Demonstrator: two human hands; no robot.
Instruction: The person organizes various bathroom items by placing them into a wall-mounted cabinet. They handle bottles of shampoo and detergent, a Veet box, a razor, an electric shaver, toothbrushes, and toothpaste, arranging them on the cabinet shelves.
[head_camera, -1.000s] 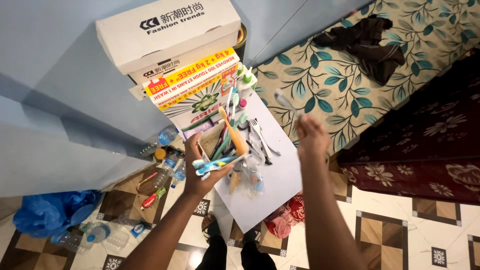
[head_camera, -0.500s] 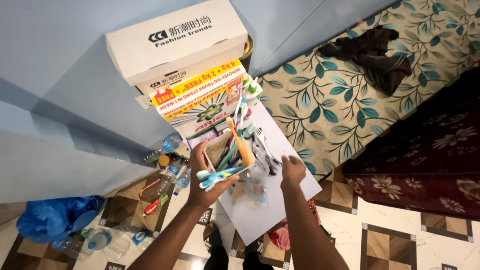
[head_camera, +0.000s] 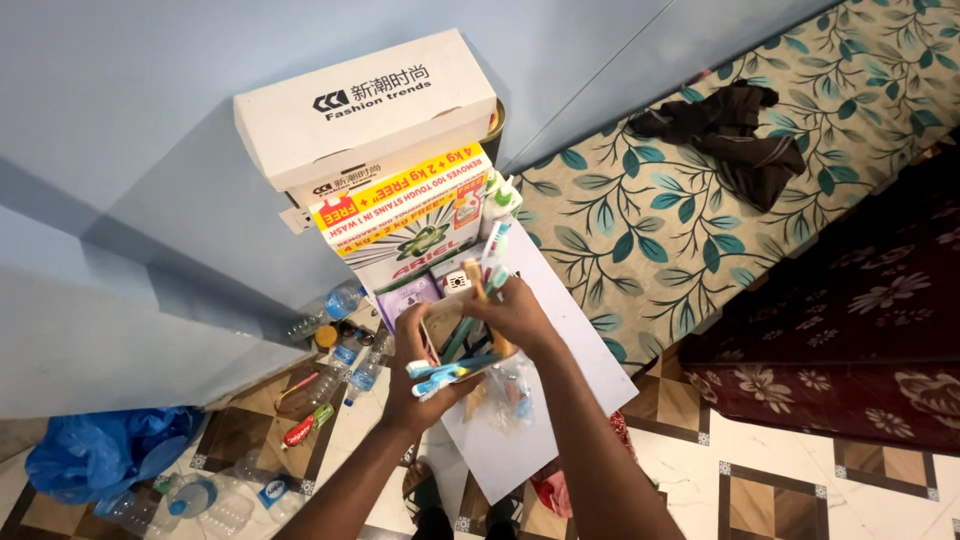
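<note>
Both hands meet at the toothbrushes (head_camera: 455, 368): left hand (head_camera: 415, 375) grips them with their box, right hand (head_camera: 515, 312) pinches one.

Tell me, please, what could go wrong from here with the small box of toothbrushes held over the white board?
The small box is crammed; toothbrushes jut sideways past the left hand, so some might slip out as the right hand reaches in. Anything dropped could miss the white board and land among the plastic bottles on the floor. The stacked boxes behind look easy to bump.
</note>
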